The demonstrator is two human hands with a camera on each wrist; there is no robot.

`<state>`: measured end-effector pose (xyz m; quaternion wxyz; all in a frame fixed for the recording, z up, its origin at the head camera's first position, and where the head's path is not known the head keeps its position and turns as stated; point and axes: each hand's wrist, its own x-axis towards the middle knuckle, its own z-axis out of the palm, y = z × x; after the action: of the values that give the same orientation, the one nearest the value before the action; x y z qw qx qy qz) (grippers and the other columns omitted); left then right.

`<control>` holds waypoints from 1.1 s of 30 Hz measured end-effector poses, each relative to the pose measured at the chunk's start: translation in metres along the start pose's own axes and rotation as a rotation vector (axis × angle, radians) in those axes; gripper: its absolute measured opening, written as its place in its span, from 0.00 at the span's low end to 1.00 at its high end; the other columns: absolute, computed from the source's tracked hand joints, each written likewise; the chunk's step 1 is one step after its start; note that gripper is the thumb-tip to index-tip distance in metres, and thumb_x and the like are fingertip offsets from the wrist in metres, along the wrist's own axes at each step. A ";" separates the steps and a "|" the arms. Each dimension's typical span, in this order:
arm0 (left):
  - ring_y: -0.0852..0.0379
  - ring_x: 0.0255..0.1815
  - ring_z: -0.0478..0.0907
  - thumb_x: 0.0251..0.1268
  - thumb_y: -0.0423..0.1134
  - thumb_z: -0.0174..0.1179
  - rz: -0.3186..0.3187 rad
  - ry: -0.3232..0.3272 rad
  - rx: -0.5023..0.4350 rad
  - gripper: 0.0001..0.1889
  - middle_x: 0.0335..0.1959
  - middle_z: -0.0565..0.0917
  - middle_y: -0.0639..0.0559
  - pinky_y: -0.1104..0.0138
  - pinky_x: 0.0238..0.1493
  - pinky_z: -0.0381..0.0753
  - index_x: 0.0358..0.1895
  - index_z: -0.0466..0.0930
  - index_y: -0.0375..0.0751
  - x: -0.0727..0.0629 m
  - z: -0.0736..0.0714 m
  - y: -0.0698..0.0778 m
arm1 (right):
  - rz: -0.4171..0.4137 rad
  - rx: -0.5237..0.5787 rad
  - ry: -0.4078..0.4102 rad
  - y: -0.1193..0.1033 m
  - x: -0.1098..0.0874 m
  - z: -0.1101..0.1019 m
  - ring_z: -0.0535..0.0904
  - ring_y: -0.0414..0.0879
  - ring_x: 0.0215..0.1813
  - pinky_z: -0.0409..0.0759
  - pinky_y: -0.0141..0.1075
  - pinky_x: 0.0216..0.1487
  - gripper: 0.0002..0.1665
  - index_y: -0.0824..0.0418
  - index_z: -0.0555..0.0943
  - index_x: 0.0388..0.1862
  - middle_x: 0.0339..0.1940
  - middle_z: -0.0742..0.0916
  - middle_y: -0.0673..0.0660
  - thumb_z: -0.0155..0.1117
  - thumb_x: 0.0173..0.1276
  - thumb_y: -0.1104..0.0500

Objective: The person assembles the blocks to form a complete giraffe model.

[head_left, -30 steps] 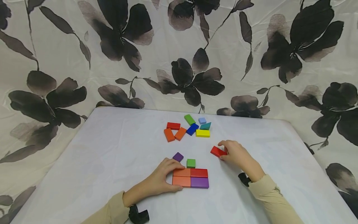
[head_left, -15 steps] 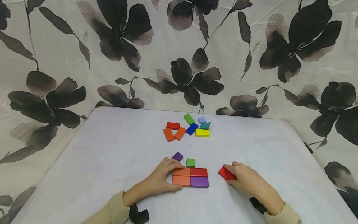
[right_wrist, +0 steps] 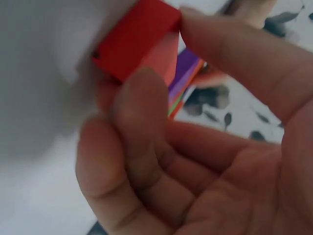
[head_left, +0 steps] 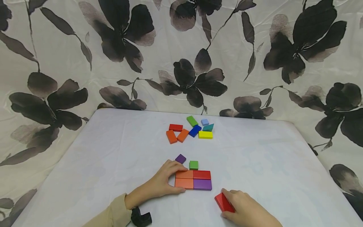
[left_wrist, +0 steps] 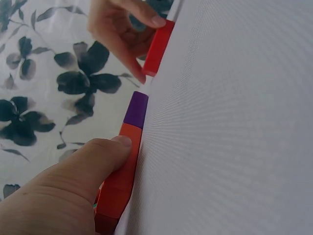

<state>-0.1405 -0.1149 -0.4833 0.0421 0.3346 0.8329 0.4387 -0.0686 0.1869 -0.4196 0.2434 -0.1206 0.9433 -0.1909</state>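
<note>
My left hand (head_left: 163,179) spans the left end of a flat two-by-two group, thumb on the near orange block (head_left: 184,183) and fingers at the far orange block (head_left: 184,174). To their right in the group lie a red block (head_left: 202,175) and a purple block (head_left: 202,185), edges touching. My right hand (head_left: 246,209) pinches another red block (head_left: 224,202) between thumb and fingers, to the right of the group and nearer me. The right wrist view shows this red block (right_wrist: 139,39) at the fingertips. Behind the group sit a green cube (head_left: 194,165) and a small purple block (head_left: 180,158).
Farther back on the white table (head_left: 127,142) lies a loose cluster: a red block (head_left: 175,127), two orange blocks (head_left: 171,136), a blue block (head_left: 195,130), a yellow block (head_left: 205,135), a teal triangle (head_left: 208,127), a green block (head_left: 192,121) and a light blue cube (head_left: 204,122).
The right hand has brought its red block toward me, from beyond the group's right side to a spot nearer than the group, and the block has turned. The left hand has stayed in place.
</note>
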 end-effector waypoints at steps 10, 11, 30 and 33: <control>0.61 0.58 0.65 0.53 0.52 0.75 0.004 0.001 0.005 0.31 0.57 0.74 0.63 0.57 0.59 0.72 0.62 0.77 0.55 0.001 0.000 -0.001 | -0.032 0.129 0.036 -0.017 0.000 0.017 0.75 0.46 0.36 0.81 0.40 0.36 0.43 0.76 0.75 0.61 0.37 0.84 0.55 0.78 0.55 0.50; 0.61 0.58 0.65 0.53 0.51 0.75 0.005 0.003 0.007 0.31 0.57 0.74 0.63 0.57 0.59 0.72 0.62 0.77 0.55 0.001 0.000 0.000 | -0.037 0.144 0.034 -0.018 0.000 0.018 0.74 0.45 0.35 0.80 0.38 0.35 0.43 0.76 0.74 0.62 0.35 0.84 0.55 0.78 0.56 0.50; 0.60 0.58 0.65 0.52 0.51 0.75 0.000 -0.004 -0.006 0.31 0.57 0.74 0.63 0.57 0.59 0.72 0.62 0.77 0.55 0.000 -0.001 0.001 | -0.150 0.239 -0.017 -0.027 0.000 0.010 0.71 0.40 0.25 0.72 0.30 0.27 0.23 0.61 0.76 0.48 0.21 0.75 0.49 0.74 0.54 0.67; 0.61 0.58 0.65 0.52 0.51 0.75 0.002 -0.003 -0.003 0.31 0.57 0.74 0.63 0.57 0.59 0.72 0.62 0.77 0.55 0.000 -0.001 0.001 | -0.142 0.226 -0.011 -0.029 0.002 0.009 0.72 0.41 0.26 0.73 0.31 0.27 0.23 0.61 0.76 0.49 0.21 0.76 0.50 0.75 0.56 0.66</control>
<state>-0.1403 -0.1150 -0.4824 0.0435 0.3361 0.8318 0.4396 -0.0623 0.1575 -0.4159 0.2462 -0.1598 0.9035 -0.3122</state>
